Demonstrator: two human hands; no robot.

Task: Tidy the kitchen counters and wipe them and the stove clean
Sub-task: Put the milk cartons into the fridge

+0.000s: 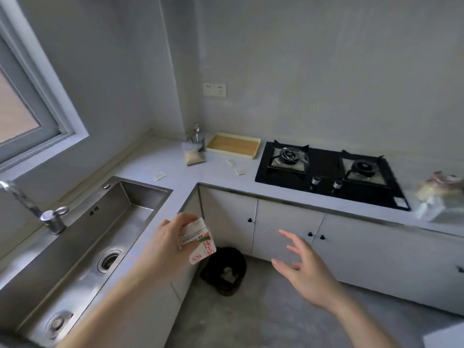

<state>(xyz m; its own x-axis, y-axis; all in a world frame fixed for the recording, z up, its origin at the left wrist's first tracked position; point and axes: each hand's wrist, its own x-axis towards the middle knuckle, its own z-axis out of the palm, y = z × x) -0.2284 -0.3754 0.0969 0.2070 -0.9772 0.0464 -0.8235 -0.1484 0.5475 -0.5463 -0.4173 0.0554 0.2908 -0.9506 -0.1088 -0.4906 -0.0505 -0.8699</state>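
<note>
The counter [175, 162] carried packets near its inner corner. Past its front edge, over the bin [223, 270], the left hand [168, 239] pinched a carton [199, 241], likely light and crushable, best held by its sides. The right hand [301, 267] hung spread, empty.

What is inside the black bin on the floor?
The bin shows a dark liner and one small pale scrap near the bottom. The left hand with its carton covers part of the rim.
</note>
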